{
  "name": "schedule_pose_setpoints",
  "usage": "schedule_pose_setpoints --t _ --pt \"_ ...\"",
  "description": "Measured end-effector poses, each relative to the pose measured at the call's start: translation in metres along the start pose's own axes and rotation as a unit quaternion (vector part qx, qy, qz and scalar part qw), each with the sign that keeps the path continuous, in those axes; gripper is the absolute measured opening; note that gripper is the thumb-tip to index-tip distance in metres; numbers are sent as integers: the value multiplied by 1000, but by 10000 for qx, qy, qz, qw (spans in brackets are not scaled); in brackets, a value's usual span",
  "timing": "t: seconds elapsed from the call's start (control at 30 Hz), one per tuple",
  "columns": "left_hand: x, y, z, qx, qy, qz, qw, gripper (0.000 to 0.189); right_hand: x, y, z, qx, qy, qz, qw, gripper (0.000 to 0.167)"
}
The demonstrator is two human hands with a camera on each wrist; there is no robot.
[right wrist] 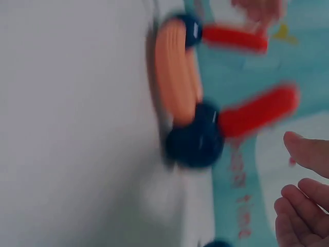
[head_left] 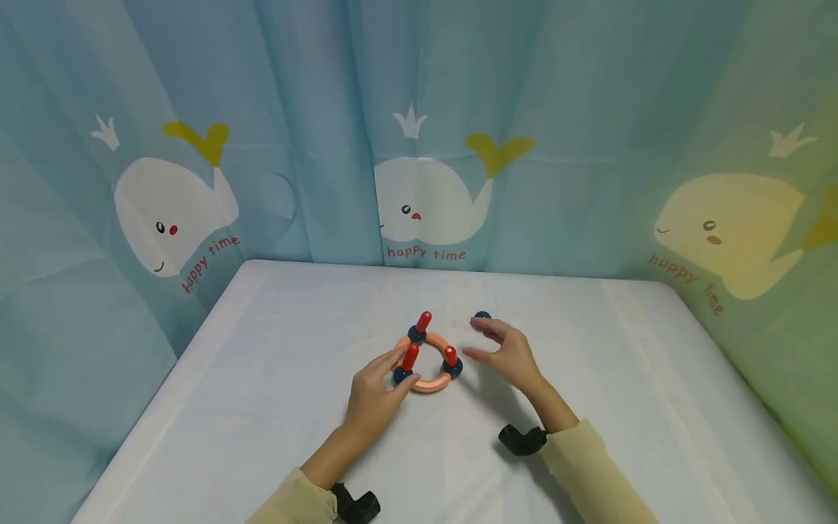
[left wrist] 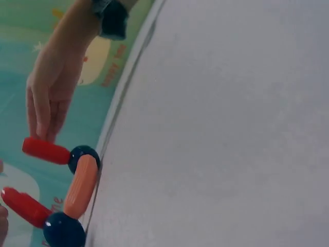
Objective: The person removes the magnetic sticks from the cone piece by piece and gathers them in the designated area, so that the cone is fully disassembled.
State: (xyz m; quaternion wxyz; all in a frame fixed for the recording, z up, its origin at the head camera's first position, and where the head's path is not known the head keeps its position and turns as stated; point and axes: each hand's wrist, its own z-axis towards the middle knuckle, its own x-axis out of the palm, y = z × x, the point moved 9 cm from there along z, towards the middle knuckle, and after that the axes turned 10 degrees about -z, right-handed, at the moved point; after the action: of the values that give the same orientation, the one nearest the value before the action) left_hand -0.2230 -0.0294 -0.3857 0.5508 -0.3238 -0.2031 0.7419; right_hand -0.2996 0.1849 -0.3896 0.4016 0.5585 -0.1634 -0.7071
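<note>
A toy ring of curved orange pieces (head_left: 430,386) and dark blue balls lies on the table, red sticks standing up from the balls. Around the front-left red stick (head_left: 410,357) is my left hand (head_left: 373,397), thumb and fingers spread to either side of its tip. A fingertip is close to that stick; contact is unclear. My right hand (head_left: 513,356) hovers right of the ring, holding nothing, thumb apart from its fingers. The right red stick (right wrist: 259,110) and its blue ball (right wrist: 195,136) are nearest to it. A loose dark blue ball (head_left: 482,315) sits just behind its fingertips.
The white table (head_left: 262,437) runs back to a blue-green curtain (head_left: 314,145) printed with whales. Another red stick (head_left: 424,321) rises from the ring's rear ball. Black wrist devices (head_left: 522,439) are worn below both hands.
</note>
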Motion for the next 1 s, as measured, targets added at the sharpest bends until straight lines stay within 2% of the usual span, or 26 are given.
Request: schedule_pose_setpoints --t 0.23,0.37,0.43,0.5,0.63,0.9,1.0 --pt "-6 26 -8 -425 -61 -131 9990 48 -13 76 -29 -846 -376 509 9944 42" --pt "-5 35 -10 -649 45 -74 9979 48 2 82 -37 -1082 -283 692 9913 39" --pt "-3 38 -11 -695 154 -46 9975 48 16 77 -40 -969 -134 769 9922 36" --pt "-1 41 -12 -713 249 -9 9971 48 31 70 -43 -655 -13 774 9948 35" --pt "2 45 -15 -722 388 9 9966 47 50 66 -45 -101 -91 525 9985 37" --pt "5 51 -17 -603 470 207 9969 45 70 73 -33 75 -334 -20 9994 35" --pt "6 50 -16 -538 479 245 9971 40 74 70 -27 197 -481 -18 9986 29"
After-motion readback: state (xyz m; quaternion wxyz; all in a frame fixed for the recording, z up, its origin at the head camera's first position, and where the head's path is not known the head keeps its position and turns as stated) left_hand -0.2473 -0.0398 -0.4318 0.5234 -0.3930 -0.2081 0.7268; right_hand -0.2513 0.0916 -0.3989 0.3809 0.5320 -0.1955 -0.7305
